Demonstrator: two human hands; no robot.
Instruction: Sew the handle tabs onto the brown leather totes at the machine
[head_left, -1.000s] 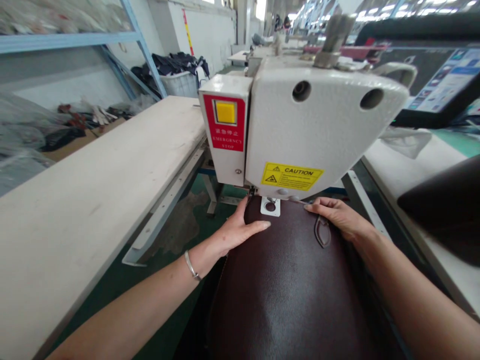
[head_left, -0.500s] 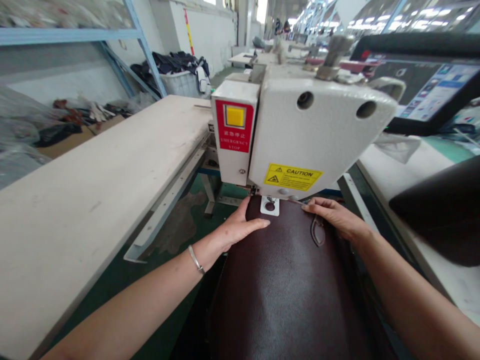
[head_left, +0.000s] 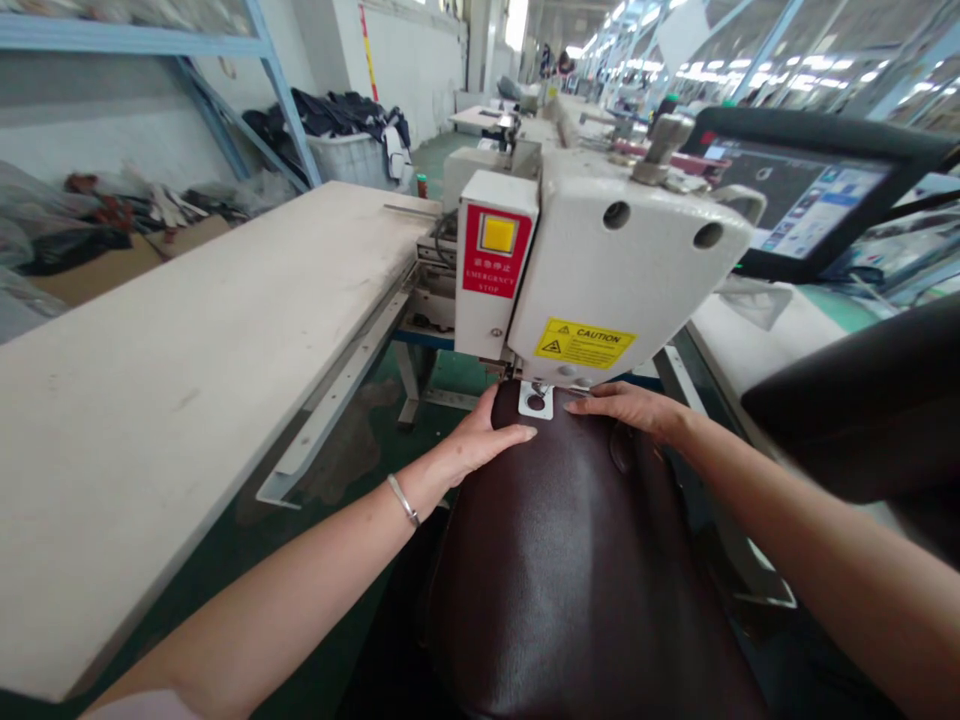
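A dark brown leather piece (head_left: 577, 570) runs from my lap up under the head of a white sewing machine (head_left: 615, 270). My left hand (head_left: 480, 440) lies flat on the leather's left edge, fingers stretched toward the white presser foot plate (head_left: 535, 400). My right hand (head_left: 626, 405) presses flat on the leather's right side just below the machine head, partly covering a small leather tab (head_left: 621, 448). Both hands hold the leather down and grip nothing else. A silver bracelet (head_left: 403, 500) circles my left wrist.
A long pale worktable (head_left: 187, 350) fills the left. The machine carries a red emergency stop box (head_left: 495, 250) and a yellow caution label (head_left: 585, 343). A touchscreen (head_left: 802, 195) stands at the right, above a dark leather piece (head_left: 862, 410). Green floor shows below the table gap.
My view has pulled back and shifted, so the machine sits smaller and farther. My right hand has slid left along the leather toward the presser foot; the left hand stays in place.
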